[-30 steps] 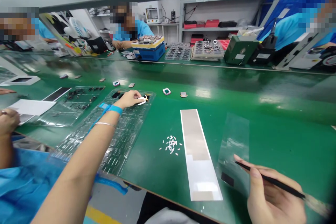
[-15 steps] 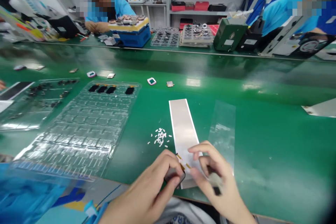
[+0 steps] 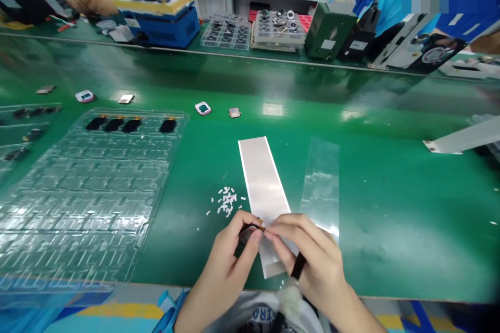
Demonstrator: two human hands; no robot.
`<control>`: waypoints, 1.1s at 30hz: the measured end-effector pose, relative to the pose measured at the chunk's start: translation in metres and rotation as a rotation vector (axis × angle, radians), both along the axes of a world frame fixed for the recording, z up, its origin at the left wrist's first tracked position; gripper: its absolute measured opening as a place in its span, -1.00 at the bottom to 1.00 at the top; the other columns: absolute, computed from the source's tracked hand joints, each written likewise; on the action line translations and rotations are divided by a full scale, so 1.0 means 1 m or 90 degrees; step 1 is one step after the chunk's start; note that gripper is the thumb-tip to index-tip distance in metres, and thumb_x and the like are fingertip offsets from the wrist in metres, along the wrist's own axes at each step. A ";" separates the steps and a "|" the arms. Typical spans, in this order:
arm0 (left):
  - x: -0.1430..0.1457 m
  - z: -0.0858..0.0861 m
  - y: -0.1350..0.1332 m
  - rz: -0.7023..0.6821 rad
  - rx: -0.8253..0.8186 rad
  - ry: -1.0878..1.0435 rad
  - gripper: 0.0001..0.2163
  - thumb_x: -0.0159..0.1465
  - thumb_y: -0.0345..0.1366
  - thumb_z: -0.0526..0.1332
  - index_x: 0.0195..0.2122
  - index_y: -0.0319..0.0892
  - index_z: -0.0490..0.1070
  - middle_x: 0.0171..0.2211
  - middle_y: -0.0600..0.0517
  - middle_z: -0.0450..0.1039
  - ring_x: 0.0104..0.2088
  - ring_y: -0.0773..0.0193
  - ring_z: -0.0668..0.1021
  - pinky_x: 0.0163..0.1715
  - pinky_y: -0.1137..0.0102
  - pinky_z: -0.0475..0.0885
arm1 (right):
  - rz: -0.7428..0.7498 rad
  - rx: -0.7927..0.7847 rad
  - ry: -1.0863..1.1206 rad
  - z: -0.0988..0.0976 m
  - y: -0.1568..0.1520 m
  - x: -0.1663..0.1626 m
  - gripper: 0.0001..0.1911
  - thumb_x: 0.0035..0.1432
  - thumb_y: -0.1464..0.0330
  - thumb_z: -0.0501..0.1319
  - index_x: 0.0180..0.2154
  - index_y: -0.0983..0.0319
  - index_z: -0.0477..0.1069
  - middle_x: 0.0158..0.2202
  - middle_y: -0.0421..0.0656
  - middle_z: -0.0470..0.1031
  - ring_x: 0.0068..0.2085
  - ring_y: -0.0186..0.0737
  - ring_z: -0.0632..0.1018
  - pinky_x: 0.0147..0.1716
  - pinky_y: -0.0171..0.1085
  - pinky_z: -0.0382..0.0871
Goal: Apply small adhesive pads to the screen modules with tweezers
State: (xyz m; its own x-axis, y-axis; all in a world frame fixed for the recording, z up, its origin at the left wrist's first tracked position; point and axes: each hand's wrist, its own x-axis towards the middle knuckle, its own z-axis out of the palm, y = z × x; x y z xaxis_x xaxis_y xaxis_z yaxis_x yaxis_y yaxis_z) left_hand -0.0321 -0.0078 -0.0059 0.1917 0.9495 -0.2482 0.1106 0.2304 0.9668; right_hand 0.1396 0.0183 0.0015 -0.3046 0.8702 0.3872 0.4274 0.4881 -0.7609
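Note:
My left hand [image 3: 226,255] pinches a small dark flexible part with a gold tab [image 3: 255,228] above the near end of a long white strip with a silvery foil face [image 3: 261,177]. My right hand [image 3: 312,255] meets it there, its fingers against the part, with a black-handled brush [image 3: 297,266] held in the palm and its fluffy tip hanging towards me. A clear plastic film [image 3: 322,182] lies beside the strip, and a small heap of white bits [image 3: 226,200] lies to its left.
A clear blister tray [image 3: 89,192] with several black parts lies left on the green bench [image 3: 383,208]. Small square parts [image 3: 203,108] are scattered beyond it. Trays, a blue box [image 3: 164,26] and a green machine [image 3: 330,28] stand at the far side, near a co-worker's hand [image 3: 89,2].
My left hand has left the blister tray and joined my right hand over the strip's near end, holding the small part. The view has tilted down and shifted.

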 end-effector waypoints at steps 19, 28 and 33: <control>0.001 -0.002 0.005 0.044 0.116 0.139 -0.90 0.39 -0.38 0.17 -0.17 -0.04 0.43 -0.34 0.15 0.51 -0.34 0.39 0.56 -0.28 0.56 0.41 | -0.005 0.077 -0.177 0.002 0.004 -0.007 -0.84 0.27 0.56 0.16 -0.15 0.33 0.47 -0.29 -0.05 0.59 -0.37 -0.22 0.61 -0.45 -0.28 0.52; -0.001 -0.004 0.002 0.067 0.080 0.111 -0.93 0.39 -0.35 0.18 -0.17 -0.06 0.45 -0.35 0.12 0.51 -0.34 0.35 0.57 -0.29 0.51 0.44 | -0.033 0.100 -0.111 0.008 0.006 -0.005 -0.80 0.22 0.58 0.23 -0.12 0.29 0.47 -0.28 -0.06 0.59 -0.32 -0.24 0.63 -0.41 -0.30 0.55; -0.002 -0.004 0.001 0.080 0.093 0.118 -0.90 0.39 -0.36 0.19 -0.16 -0.07 0.49 -0.23 0.06 0.58 -0.23 0.31 0.60 -0.18 0.49 0.47 | 0.002 0.062 -0.087 0.003 0.007 -0.005 -0.79 0.24 0.58 0.20 -0.11 0.31 0.51 -0.26 -0.05 0.60 -0.32 -0.24 0.64 -0.42 -0.29 0.56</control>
